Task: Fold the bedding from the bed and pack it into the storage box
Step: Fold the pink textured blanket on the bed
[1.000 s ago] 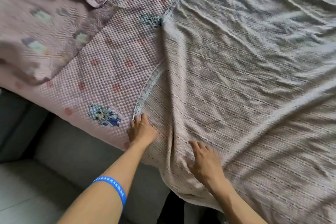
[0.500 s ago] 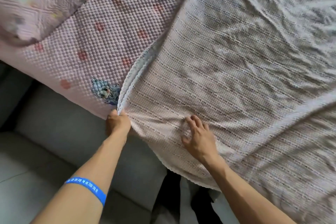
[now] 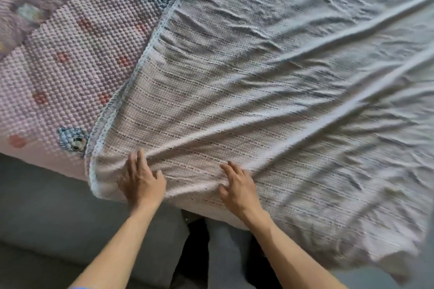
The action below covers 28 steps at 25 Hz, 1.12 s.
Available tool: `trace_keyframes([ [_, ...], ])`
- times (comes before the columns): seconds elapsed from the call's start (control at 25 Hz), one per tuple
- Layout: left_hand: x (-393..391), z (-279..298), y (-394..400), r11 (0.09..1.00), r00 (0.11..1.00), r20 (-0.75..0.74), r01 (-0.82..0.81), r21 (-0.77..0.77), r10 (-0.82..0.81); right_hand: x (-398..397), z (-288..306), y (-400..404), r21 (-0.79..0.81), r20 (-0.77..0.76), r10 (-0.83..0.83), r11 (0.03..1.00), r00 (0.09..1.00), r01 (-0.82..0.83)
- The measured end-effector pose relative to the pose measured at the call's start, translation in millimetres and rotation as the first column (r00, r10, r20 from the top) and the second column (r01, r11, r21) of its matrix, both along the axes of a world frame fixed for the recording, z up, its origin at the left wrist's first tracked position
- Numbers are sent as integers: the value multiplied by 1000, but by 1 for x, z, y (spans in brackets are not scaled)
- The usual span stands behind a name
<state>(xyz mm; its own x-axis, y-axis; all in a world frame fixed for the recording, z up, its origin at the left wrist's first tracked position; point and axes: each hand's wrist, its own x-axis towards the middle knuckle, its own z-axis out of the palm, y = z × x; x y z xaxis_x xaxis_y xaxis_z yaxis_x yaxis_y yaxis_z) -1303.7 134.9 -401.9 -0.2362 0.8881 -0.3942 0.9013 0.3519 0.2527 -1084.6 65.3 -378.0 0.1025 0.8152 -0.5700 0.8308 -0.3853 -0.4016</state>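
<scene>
A wrinkled, striped woven blanket covers most of the bed, overlapping a pink bubble-textured bedspread at left. At its near edge, the left hand and right hand rest flat on it, fingers straight and spread.

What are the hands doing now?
Left hand: open, fingers flat on the woven blanket.
Right hand: open, fingers spread on the same blanket.
</scene>
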Motion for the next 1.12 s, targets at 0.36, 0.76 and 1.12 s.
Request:
trace_keyframes([
  [0.36,321,29,-132,575,552,280,818,-1,-785,256,4,-155,-53,195,-700,692,687,720],
  [0.76,501,4,-272,422,410,288,906,-22,-865,420,-27,-354,-25,63,-972,226,227,974],
  [1.12,528,16,-291,386,388,178,921,-49,-904,470,-29,-468,-342,266,-802,440,535,830],
])
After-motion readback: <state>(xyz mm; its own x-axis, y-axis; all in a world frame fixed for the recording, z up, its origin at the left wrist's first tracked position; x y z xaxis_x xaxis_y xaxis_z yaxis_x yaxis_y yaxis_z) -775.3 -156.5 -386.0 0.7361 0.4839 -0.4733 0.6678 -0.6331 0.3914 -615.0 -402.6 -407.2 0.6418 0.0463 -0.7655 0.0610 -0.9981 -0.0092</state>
